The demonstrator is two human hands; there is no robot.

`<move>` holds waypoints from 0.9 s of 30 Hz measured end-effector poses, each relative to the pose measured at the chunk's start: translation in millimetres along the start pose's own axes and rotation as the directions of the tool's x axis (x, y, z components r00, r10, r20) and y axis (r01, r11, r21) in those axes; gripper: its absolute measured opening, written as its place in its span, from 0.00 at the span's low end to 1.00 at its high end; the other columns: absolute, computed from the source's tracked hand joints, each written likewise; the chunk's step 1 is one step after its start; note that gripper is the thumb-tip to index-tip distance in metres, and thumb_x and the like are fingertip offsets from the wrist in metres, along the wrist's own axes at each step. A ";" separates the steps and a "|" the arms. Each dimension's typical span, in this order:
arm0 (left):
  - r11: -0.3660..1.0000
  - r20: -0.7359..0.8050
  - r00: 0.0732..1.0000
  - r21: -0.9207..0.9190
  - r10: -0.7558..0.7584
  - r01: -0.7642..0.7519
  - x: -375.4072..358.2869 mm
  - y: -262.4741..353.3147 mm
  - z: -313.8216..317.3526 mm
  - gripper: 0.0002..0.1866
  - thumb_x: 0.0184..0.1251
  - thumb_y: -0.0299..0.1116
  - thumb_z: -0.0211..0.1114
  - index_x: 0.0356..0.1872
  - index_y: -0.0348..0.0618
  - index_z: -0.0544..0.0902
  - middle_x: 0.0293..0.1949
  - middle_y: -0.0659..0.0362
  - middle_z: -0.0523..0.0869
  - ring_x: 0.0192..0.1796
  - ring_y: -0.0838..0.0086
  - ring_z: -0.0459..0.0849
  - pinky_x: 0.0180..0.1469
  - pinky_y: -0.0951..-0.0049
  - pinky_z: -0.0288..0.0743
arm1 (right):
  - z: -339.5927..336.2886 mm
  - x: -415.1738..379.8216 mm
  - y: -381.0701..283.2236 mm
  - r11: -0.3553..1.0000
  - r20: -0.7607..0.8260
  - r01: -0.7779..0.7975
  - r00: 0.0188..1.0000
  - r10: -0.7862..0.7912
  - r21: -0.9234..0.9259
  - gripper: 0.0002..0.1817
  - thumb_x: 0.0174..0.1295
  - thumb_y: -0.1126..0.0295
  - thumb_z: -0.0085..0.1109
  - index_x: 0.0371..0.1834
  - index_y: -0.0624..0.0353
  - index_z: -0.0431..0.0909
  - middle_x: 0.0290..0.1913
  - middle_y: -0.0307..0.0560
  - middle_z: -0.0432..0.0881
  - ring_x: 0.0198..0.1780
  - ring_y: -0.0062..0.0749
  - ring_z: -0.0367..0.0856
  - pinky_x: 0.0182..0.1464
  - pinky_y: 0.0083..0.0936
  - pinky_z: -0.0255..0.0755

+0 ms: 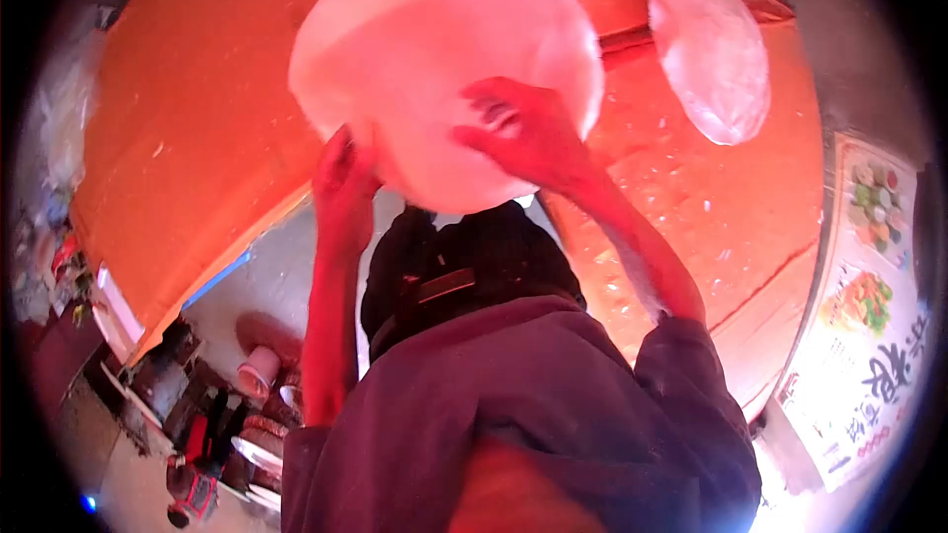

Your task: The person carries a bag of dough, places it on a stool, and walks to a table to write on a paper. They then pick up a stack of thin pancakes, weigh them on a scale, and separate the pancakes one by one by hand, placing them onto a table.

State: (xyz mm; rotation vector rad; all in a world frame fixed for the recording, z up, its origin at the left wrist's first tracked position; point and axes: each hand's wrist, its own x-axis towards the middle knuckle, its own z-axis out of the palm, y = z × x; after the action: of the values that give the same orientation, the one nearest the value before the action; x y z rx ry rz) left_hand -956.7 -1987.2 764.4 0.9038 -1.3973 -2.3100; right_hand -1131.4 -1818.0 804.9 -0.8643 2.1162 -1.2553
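Note:
A large, round, pale disc [444,39], soft-looking and smooth, fills the upper middle of the head view; I cannot make out its material. At its lower left edge is my left hand [346,178], fingers closed on the rim. My right hand [528,138] lies over the disc's lower right part, with thumb and curved fingers apart. A small whitish patch shows between them, too blurred to identify. Under the disc's near edge, dark clothing shows at my waist.
A pale oval piece [711,49] lies on the orange-covered table [197,138] to the right. White flecks dot the cover. A printed food banner [869,316] stands at the far right. On the floor at lower left are a pinkish cup-like container [259,372] and various stacked items.

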 end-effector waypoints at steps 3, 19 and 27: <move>0.998 -0.018 1.000 0.064 0.013 -0.012 8.9 1.8 4.5 0.23 0.70 0.29 0.58 0.64 0.36 0.70 0.50 0.61 0.81 0.48 0.77 0.80 0.45 0.76 0.74 | 51.7 24.2 -11.8 0.977 0.026 0.214 0.977 -0.214 -0.011 0.20 0.53 0.63 0.70 0.46 0.64 0.81 0.32 0.49 0.83 0.34 0.30 0.82 0.40 0.25 0.77; 0.979 -0.230 0.955 -0.124 -0.185 0.159 5.5 1.6 2.6 0.18 0.68 0.37 0.61 0.54 0.39 0.76 0.49 0.61 0.81 0.49 0.77 0.80 0.45 0.75 0.75 | 61.3 37.7 -5.6 0.960 0.327 -0.221 0.932 0.156 0.171 0.11 0.59 0.64 0.63 0.32 0.63 0.84 0.23 0.40 0.80 0.26 0.22 0.77 0.31 0.22 0.72; 0.991 -0.213 0.968 -0.054 -0.129 0.120 5.1 6.9 9.5 0.19 0.69 0.38 0.62 0.55 0.38 0.77 0.48 0.60 0.83 0.48 0.78 0.80 0.45 0.75 0.75 | 32.8 49.6 -0.8 0.802 0.566 -0.422 0.814 0.130 0.423 0.12 0.59 0.64 0.64 0.28 0.64 0.84 0.21 0.40 0.80 0.24 0.20 0.78 0.29 0.20 0.73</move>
State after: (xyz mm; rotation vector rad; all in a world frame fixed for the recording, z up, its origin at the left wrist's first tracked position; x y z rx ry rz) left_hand -967.2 -1986.8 771.7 1.2220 -1.2314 -2.2381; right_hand -1140.5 -1873.6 785.8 -0.5154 1.3044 -1.1900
